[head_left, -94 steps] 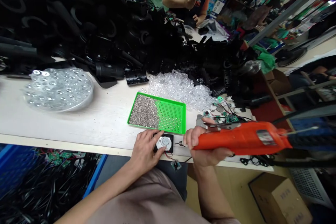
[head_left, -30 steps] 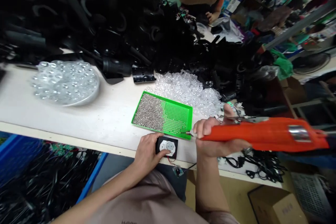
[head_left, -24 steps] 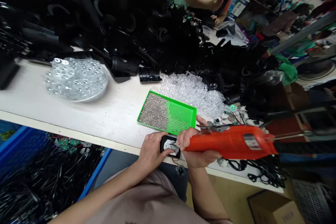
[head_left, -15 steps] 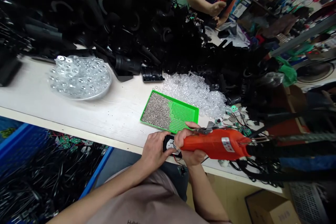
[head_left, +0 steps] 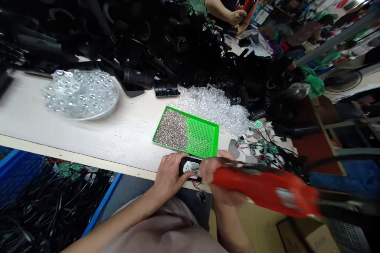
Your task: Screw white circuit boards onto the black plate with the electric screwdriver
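Note:
My left hand [head_left: 170,174] grips the left side of a small black housing [head_left: 181,168] near the table's front edge, thumb across its front. A round white and silver part [head_left: 192,167] sits in it, and thin red wires run down to a small circuit board [head_left: 202,196] hanging over the edge. In my right hand [head_left: 211,172] is a red electric screwdriver [head_left: 261,189], blurred, its front end at the housing's right side; I cannot tell whether the bit touches. Just behind the housing lies a green tray [head_left: 215,142] with small silver screws [head_left: 172,129] heaped in its left half.
Clear plastic lens parts fill a bowl [head_left: 116,102] at left and form a pile [head_left: 208,104] behind the tray. Black plastic housings [head_left: 133,39] heap up at the back. Wired boards [head_left: 267,146] lie at right. Blue crate [head_left: 102,205] stands below left. A co-worker [head_left: 228,4] stands beyond.
The screwdriver went from the housing's right to the tray's front right, then left onto the housing. Since half a second ago its rear end has swung down and right. The left hand keeps its hold.

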`<state>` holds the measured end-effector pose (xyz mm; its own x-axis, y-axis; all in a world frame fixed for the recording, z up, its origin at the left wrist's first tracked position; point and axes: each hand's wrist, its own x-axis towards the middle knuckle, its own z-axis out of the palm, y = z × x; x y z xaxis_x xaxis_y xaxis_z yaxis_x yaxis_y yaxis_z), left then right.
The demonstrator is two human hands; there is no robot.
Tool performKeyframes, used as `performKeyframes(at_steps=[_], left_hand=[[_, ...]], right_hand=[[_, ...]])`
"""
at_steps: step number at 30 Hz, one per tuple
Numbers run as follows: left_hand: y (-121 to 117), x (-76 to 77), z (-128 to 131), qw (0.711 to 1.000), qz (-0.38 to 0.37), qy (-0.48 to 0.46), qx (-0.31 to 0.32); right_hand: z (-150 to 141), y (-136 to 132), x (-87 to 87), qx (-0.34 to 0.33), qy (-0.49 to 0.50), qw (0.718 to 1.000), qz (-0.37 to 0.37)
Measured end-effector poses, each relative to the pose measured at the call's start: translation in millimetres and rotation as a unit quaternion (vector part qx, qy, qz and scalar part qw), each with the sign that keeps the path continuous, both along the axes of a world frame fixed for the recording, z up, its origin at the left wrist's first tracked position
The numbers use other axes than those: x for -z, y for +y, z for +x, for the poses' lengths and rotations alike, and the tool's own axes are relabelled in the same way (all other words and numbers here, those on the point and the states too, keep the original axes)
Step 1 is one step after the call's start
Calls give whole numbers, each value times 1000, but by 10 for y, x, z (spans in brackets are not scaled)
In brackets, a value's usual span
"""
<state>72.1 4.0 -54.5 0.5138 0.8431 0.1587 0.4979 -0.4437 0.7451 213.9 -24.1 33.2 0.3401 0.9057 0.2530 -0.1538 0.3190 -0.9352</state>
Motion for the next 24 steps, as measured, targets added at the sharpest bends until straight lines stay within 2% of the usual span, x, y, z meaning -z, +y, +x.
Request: performKeyframes(at_steps=[3,6,9,12,16,24], left_hand=[[6,16,3,1000,11,6,-6],[7,21,-2,1000,18,4,-8],[9,17,-6,1000,23,3,-6],[14,6,-4,1000,26,8,-5],[19,-4,2,999,27,18,-8],[6,8,4,999,34,17,-8]], right_hand=[[245,130,-119,76,7,993,86],[469,329,30,99,-4,993,57],[553,456,278,85,-4,996,20],[537,482,414,72,0,997,-3],[509,477,417,65,8,998,-12],[501,474,427,43,28,998,23]])
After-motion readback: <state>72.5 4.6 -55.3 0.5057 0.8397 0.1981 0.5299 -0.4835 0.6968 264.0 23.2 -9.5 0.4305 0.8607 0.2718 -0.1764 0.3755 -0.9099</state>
